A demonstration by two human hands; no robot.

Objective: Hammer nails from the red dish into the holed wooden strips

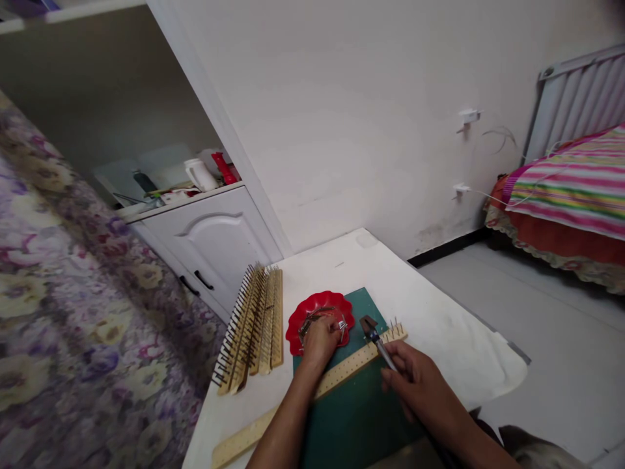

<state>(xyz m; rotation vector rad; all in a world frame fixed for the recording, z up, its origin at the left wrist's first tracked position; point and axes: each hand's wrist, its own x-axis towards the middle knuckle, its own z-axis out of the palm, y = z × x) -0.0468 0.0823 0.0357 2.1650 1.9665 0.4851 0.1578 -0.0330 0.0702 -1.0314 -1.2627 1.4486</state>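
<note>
My left hand (319,339) reaches into a red scalloped dish (312,309) of small metal pins, its fingers pinched together over them. My right hand (415,384) is closed round a small pair of pliers (374,335) whose dark jaws point at the far end of a long wooden strip (351,368) drilled with a row of holes. A few pins stand upright in that end of the wooden strip. The strip lies slantwise across a green cutting mat (356,417).
A stack of finished strips full of pins (254,326) lies left of the dish on the white table (439,312). A flowered cloth (73,293) lies at the left, a white cupboard (209,241) behind, a bed with a striped cover (576,189) at the right.
</note>
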